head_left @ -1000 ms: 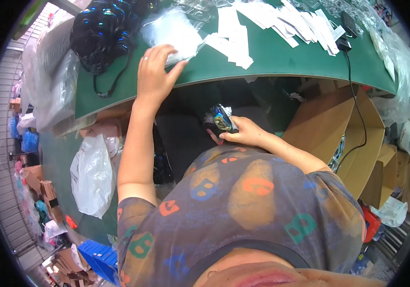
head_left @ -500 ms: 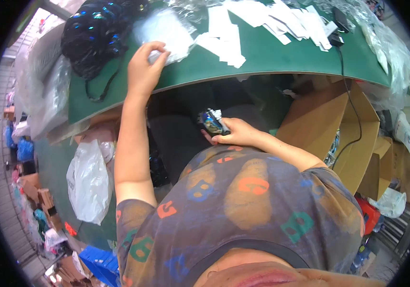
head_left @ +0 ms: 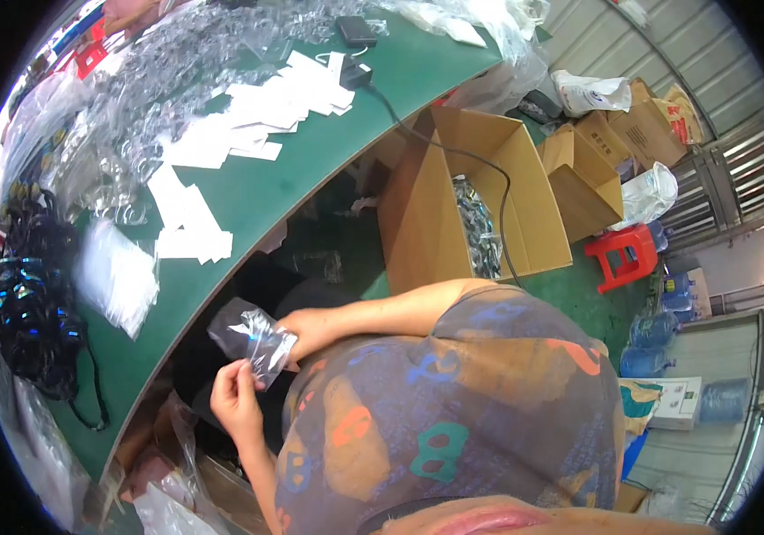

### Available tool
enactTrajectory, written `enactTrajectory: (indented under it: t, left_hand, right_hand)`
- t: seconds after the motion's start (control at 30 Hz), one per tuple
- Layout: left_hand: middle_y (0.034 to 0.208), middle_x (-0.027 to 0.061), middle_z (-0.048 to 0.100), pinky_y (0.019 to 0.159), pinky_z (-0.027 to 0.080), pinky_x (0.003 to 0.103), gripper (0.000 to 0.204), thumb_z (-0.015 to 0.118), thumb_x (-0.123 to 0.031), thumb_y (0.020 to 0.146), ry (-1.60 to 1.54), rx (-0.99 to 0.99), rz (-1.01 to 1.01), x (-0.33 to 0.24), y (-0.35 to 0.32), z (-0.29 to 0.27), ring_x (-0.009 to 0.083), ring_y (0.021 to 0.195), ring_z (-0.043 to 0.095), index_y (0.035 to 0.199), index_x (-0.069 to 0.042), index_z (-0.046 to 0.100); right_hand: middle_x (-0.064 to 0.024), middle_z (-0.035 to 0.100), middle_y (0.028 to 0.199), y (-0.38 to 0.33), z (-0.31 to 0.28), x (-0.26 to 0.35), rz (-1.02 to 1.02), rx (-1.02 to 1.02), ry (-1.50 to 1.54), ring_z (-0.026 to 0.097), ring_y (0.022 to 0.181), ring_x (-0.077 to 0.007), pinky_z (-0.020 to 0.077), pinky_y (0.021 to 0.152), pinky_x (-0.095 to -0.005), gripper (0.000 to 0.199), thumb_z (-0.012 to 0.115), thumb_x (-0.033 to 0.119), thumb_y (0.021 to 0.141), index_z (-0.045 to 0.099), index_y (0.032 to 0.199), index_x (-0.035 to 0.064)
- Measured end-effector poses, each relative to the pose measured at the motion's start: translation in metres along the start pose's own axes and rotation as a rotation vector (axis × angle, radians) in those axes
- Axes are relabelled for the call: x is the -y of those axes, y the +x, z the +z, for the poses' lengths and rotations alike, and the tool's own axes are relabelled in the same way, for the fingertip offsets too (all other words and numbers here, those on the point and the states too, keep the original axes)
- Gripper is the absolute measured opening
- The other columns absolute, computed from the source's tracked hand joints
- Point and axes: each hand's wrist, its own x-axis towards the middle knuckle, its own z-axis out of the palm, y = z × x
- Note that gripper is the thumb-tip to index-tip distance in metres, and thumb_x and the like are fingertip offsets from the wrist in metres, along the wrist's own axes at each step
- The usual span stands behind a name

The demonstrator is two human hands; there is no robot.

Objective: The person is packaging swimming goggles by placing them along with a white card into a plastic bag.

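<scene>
Above my lap, close to the table's curved front edge, a small clear plastic bag spans the gap between my two hands. My left hand pinches the bag's lower edge between thumb and fingers. Coming in from the right, my right hand is closed behind the bag's other side. Its fingertips are mostly covered, and what they grip cannot be made out. On the table to the left lies a stack of clear bags, beside a bundle of black shiny sequined pieces with a strap.
White cards lie spread over the green table, with crumpled clear packaging behind them. A black adapter and cable rest at its far end. On the right stand an open cardboard box with shiny packets inside and a red stool.
My left hand has left the bag stack and come down to my right hand, with a clear bag now between them. The dark shiny item in my right hand is no longer plainly visible. My view has swung right.
</scene>
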Motion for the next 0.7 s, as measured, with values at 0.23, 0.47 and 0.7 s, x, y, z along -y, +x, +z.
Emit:
enactTrajectory:
  t: [0.23,0.47,0.7]
  left_hand:
    - [0.097,0.0012,0.069,0.078,0.050,0.024,0.014,0.068,-0.013,0.097,0.018,-0.031,-0.134,0.063,0.000,-0.029,0.0086,0.090,0.062,0.105,-0.001,0.069]
    - [0.104,0.0068,0.073,0.088,0.052,0.026,0.024,0.069,-0.009,0.095,-0.119,-0.142,-0.159,0.077,-0.018,-0.036,0.0129,0.100,0.068,0.117,0.000,0.066]
    - [0.097,0.0057,0.073,0.085,0.052,0.026,0.018,0.070,-0.012,0.096,-0.181,-0.083,-0.237,0.071,-0.016,-0.020,0.0114,0.090,0.067,0.110,-0.001,0.069]
  right_hand:
    - [-0.0015,0.068,0.098,-0.007,-0.025,-0.017,0.174,-0.276,-0.018,0.063,0.085,-0.0112,0.0545,0.074,-0.0306,0.039,0.082,0.029,0.085,0.067,0.115,0.0083]
    - [-0.0025,0.065,0.086,-0.013,-0.015,-0.013,0.131,-0.377,-0.063,0.062,0.073,-0.0112,0.0524,0.066,-0.0295,0.041,0.081,0.036,0.085,0.064,0.106,0.0057]
    - [-0.0036,0.061,0.084,-0.005,0.015,0.027,0.143,-0.159,0.301,0.061,0.073,-0.0143,0.0497,0.067,-0.0298,0.030,0.075,0.023,0.089,0.059,0.106,0.0046]
